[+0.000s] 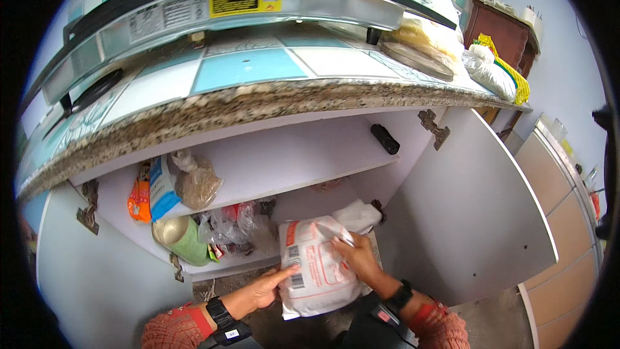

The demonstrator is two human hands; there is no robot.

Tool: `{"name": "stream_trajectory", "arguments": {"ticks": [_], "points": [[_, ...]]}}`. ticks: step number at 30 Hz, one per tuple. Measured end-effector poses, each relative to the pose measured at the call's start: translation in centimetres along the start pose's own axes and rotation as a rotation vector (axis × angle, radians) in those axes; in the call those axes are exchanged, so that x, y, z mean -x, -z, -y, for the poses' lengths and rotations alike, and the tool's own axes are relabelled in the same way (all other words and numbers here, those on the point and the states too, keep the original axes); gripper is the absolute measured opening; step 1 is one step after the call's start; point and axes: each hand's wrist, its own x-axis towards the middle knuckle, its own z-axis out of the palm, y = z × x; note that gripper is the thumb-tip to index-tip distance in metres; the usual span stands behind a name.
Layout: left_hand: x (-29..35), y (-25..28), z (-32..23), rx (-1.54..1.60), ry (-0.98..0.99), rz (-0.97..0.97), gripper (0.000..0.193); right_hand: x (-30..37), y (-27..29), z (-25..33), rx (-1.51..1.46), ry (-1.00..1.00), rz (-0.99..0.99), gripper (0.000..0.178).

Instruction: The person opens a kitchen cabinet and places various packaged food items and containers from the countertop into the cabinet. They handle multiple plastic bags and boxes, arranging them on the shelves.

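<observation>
A full white plastic packet (320, 278) with red-orange print is held in front of the open lower cupboard. My left hand (263, 289) holds its left side, with a finger pointing across the front and the other fingers partly hidden. At its upper right, my right hand (358, 257) grips the packet's edge. Just behind the packet lies a white bundle (357, 215) with a dark tied end, on the cupboard's lower level. Left of it are clear plastic bags (236, 223) and a green container (184, 239) lying on its side.
On the upper shelf (278, 187) stand an orange packet (138, 197), a blue-white packet (163, 187), a tied brown bag (199, 184) and a black object (385, 139). Two cupboard doors, left (97, 271) and right (471, 220), swing outward. A granite counter edge (258, 105) overhangs, with a stove (310, 5) above.
</observation>
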Motion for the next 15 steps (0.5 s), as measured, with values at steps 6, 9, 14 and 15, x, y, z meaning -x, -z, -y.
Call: {"name": "stream_trajectory", "arguments": {"ticks": [6, 9, 14, 15], "points": [[-3.0, 3.3, -3.0, 0.052, -0.133, -0.225, 0.054, -12.1, -1.9, -4.3, -0.233, -0.118, 0.271, 0.027], [-5.4, 3.3, -4.6, -0.003, -0.193, -0.35, 0.067, -15.8, -1.2, -5.5, -0.299, -0.223, 0.336, 0.041], [-8.6, 0.1, -8.3, -0.326, -0.469, -0.417, 0.084, -20.9, 2.0, -10.9, -0.68, -0.177, 0.28, 0.035], [-9.5, -0.6, -9.2, -0.413, -0.437, -0.461, 0.084, -21.8, 2.5, -12.8, -0.811, -0.118, 0.355, 0.036]]}}
